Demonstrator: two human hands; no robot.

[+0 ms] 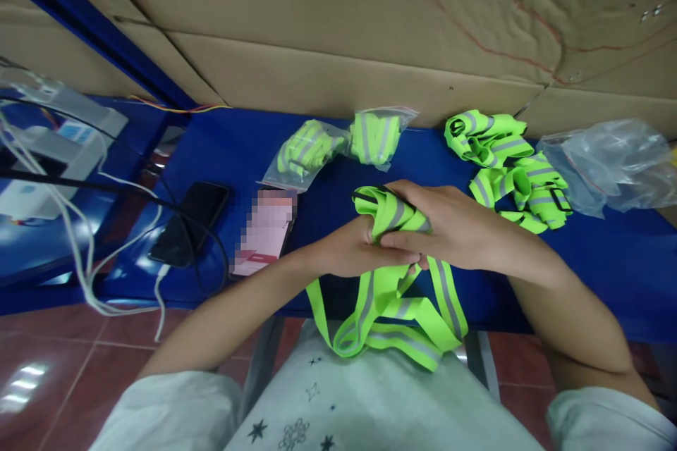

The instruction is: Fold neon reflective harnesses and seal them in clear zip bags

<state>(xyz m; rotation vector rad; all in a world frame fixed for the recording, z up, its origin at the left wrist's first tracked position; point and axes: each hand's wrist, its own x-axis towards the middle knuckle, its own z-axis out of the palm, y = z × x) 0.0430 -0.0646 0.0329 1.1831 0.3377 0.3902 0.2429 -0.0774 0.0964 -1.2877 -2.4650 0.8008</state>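
Both of my hands meet around a bundle of neon green strap (394,215) with grey reflective stripes, at the table's front edge. My left hand (352,250) wraps the bundle from the left and below. From the right, my right hand (441,229) closes over it, its fingers crossing the left ones. Folded layers stick out above the hands. Below them, loose loops of the same strap (407,342) hang over the edge and onto my lap. Some fingertips are hidden behind the strap and each other.
On the blue table (254,141) lie two bagged green straps (312,148), loose green straps (491,137) and clear plastic bags (613,165) at right. A pink-screened phone (267,229), a black phone (190,222) and white cables (79,246) are at left. Cardboard (317,21) stands behind.
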